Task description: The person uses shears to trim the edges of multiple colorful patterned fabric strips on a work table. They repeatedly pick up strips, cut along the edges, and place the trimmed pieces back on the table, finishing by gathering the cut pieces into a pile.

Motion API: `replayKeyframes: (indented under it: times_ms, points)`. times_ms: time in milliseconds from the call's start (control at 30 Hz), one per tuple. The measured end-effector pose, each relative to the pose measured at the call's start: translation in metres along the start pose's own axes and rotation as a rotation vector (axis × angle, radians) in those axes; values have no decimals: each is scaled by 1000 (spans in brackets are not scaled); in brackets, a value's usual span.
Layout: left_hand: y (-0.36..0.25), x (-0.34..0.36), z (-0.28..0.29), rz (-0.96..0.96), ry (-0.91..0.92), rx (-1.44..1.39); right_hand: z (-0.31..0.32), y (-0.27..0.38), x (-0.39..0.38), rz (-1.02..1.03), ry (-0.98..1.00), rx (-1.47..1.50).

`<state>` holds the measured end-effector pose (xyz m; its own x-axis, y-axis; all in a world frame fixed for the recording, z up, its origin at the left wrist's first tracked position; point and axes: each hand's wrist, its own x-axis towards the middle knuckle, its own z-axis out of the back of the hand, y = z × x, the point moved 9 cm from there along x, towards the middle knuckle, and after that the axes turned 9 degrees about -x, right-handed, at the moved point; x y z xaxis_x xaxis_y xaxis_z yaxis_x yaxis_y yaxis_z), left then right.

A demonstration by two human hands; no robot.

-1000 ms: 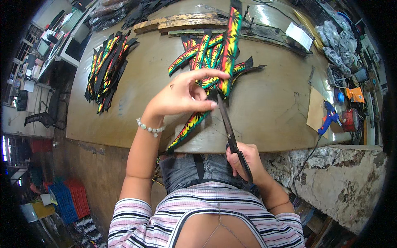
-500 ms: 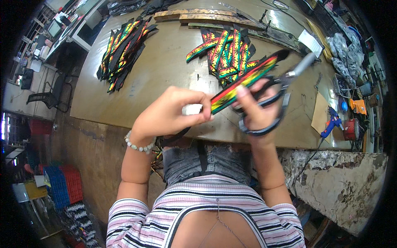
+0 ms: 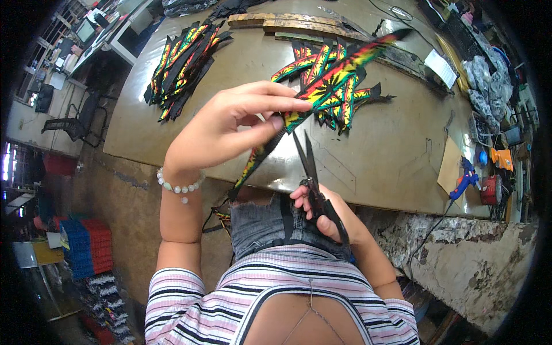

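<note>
The left hand [image 3: 230, 123] pinches a patterned strip [image 3: 336, 77] between thumb and fingers, just beyond the tips of the scissors [image 3: 311, 167]. The right hand [image 3: 325, 214] grips the scissors by their handles, the 2 blades parted and pointing toward the strip near the left thumb. That closeness looks like the main hazard: if the blades closed while the left hand slid nearer, skin could be nicked. A slack or twisted strip could also fold between the blades and give a crooked edge.

A narrow tail [image 3: 253, 163] of similar pattern slants down to the left of the scissors, past the desk [image 3: 397, 135] edge; I cannot tell whether it joins the held strip. Dangling there, it could snag and pull the fabric askew.

Beyond the scissors, the held strip's blurred far end crosses above a loose heap [image 3: 347, 103] of strips; a low sweep could drag pieces out. Farther off, left of the scissors, lies 1 more heap [image 3: 184, 69], well apart. Well to the right of the scissors, a blue glue gun [image 3: 464, 180] has its cord hanging over the edge, so a caught cord could pull it down.
</note>
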<state>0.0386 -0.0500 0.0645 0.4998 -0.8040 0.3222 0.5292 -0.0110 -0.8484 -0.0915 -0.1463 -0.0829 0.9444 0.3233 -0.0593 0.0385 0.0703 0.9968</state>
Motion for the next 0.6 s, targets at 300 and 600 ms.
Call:
replayKeyframes:
  times_ms: [300, 600]
  points:
    - [37, -4, -19, 287, -1, -415, 7, 21, 5, -69, -7, -186]
    - [56, -2, -29, 301, 13, -427, 11, 12, 2, -75, -21, -195]
